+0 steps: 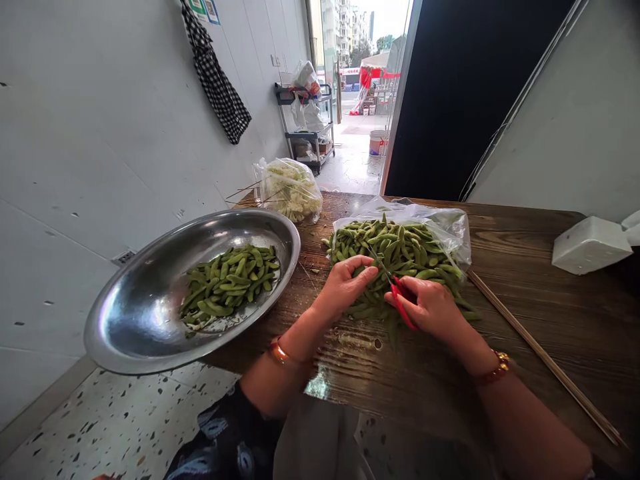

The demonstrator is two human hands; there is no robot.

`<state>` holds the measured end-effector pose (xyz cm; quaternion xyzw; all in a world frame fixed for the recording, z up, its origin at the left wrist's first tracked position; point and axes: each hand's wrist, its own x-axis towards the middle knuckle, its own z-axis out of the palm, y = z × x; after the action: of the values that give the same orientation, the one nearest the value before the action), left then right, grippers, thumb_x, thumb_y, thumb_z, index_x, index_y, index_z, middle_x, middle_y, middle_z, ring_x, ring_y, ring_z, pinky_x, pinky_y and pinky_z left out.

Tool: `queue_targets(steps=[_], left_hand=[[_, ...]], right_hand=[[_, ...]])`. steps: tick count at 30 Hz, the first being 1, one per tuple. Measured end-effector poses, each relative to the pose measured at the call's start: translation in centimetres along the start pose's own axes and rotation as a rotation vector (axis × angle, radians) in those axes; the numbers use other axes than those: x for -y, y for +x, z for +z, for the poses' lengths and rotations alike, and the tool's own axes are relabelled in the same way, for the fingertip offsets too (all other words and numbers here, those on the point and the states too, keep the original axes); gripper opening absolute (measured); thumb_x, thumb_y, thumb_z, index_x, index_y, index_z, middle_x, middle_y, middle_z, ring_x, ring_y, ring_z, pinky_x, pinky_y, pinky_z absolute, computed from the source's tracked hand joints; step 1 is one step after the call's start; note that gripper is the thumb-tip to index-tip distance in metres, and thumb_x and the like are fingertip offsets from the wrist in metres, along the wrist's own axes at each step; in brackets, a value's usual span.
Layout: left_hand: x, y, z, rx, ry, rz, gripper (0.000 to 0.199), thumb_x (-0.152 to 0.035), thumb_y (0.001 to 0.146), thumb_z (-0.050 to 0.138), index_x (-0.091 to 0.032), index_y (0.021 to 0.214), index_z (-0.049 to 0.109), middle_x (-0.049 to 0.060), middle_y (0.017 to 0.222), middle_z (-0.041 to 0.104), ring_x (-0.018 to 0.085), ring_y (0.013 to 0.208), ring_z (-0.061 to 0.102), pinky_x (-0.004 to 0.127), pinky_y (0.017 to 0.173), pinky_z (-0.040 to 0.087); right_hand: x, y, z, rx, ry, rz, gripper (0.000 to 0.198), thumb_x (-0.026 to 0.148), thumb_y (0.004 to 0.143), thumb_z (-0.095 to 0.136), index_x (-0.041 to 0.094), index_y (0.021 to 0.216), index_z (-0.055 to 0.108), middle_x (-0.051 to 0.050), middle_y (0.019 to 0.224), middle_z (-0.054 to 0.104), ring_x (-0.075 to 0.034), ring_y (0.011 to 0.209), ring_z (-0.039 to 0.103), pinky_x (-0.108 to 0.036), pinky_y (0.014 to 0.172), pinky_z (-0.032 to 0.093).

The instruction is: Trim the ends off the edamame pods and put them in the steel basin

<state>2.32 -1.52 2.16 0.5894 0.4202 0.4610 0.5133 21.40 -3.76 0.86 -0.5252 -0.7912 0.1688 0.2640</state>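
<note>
My right hand (434, 308) is closed round the red handles of a pair of scissors (400, 301), whose blades point up and left toward my other hand. My left hand (347, 283) pinches what looks like a green edamame pod, mostly hidden by the fingers, right by the blade tips. Beneath and behind both hands, a heap of edamame pods (400, 237) spills from a clear plastic bag (457, 230) onto the wooden table (350, 360). To the left, a large steel basin (135, 320) holds more pods (233, 280) along its right side.
A bag of pale, cauliflower-like vegetable (293, 190) sits at the table's far left, with thin sticks poking out. Long wooden sticks (545, 357) lie diagonally on the right. A white box (591, 245) stands near the right wall. Beyond the table is a wheeled cart (307, 130) beside the doorway.
</note>
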Motion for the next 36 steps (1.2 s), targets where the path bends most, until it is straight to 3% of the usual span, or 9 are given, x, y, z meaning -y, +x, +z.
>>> queue_targets(steps=[10,16,20,27,31,36], left_hand=[[0.1,0.4,-0.9,0.007,0.196,0.102,0.029,-0.039,0.083,0.057,-0.014,0.073,0.064,-0.002,0.058,0.048,0.01,0.061,0.043,0.022,0.059,0.034],[-0.3,0.4,-1.1,0.102,0.349,0.21,0.028,-0.032,0.086,0.053,-0.013,0.068,0.061,0.0,0.065,0.051,0.011,0.066,0.044,0.022,0.063,0.035],[-0.4,0.3,-0.9,0.124,0.357,0.19,0.028,-0.032,0.086,0.053,-0.012,0.068,0.06,0.0,0.066,0.052,0.01,0.065,0.044,0.022,0.062,0.035],[-0.1,0.3,-0.8,0.134,0.175,0.067,0.03,-0.039,0.083,0.059,-0.012,0.07,0.061,-0.002,0.06,0.047,0.007,0.054,0.037,0.02,0.05,0.027],[0.5,0.5,-0.8,0.09,-0.075,-0.061,0.03,-0.043,0.081,0.062,-0.013,0.076,0.059,-0.007,0.051,0.038,0.004,0.043,0.028,0.019,0.043,0.017],[0.5,0.9,-1.3,-0.026,-0.361,-0.091,0.028,-0.036,0.074,0.07,-0.012,0.085,0.06,-0.003,0.061,0.055,0.001,0.04,0.035,0.017,0.04,0.02]], right_hand=[[0.5,0.0,0.1,0.078,0.014,0.005,0.045,0.056,0.088,0.046,0.021,0.062,0.036,0.003,0.055,0.044,-0.012,0.052,0.035,-0.027,0.055,0.024],[0.8,-0.1,-0.3,0.103,-0.056,0.028,0.043,0.059,0.085,0.05,0.021,0.066,0.04,0.001,0.06,0.052,-0.013,0.055,0.04,-0.027,0.056,0.025],[0.9,-0.2,-0.3,0.102,-0.076,0.026,0.042,0.059,0.083,0.052,0.021,0.068,0.042,0.0,0.062,0.055,-0.013,0.055,0.042,-0.027,0.056,0.025],[0.2,0.1,0.3,0.104,-0.02,0.018,0.045,0.058,0.087,0.047,0.021,0.062,0.039,0.001,0.057,0.049,-0.013,0.053,0.04,-0.027,0.055,0.025],[0.0,0.2,0.3,0.053,0.097,0.04,0.046,0.059,0.088,0.045,0.021,0.062,0.041,0.003,0.056,0.047,-0.012,0.053,0.039,-0.026,0.055,0.028],[0.1,0.0,0.2,0.044,0.12,0.028,0.044,0.06,0.086,0.048,0.02,0.066,0.045,0.002,0.058,0.05,-0.012,0.054,0.041,-0.025,0.054,0.03]])
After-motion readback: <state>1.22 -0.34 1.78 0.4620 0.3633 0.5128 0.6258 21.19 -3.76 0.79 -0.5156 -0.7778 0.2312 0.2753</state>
